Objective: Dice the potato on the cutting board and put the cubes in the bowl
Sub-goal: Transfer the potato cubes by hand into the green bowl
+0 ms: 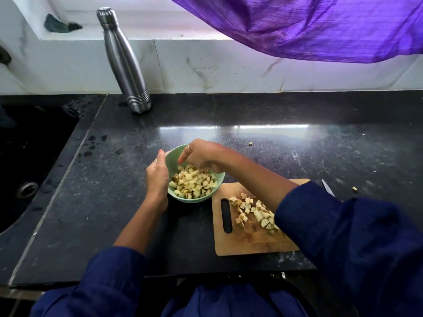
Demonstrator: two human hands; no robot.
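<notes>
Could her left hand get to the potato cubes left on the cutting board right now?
Probably not easily. The left hand is holding the side of the green bowl, and the right forearm crosses above the cutting board, partly covering the cubes on the board. It would have to let go and reach under that arm.

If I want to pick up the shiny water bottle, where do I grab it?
Grip the steel bottle around its narrower upper body, just below the cap, coming from the front. It stands close to the wall, and the wide ribbed base looks harder to wrap a hand around.
</notes>
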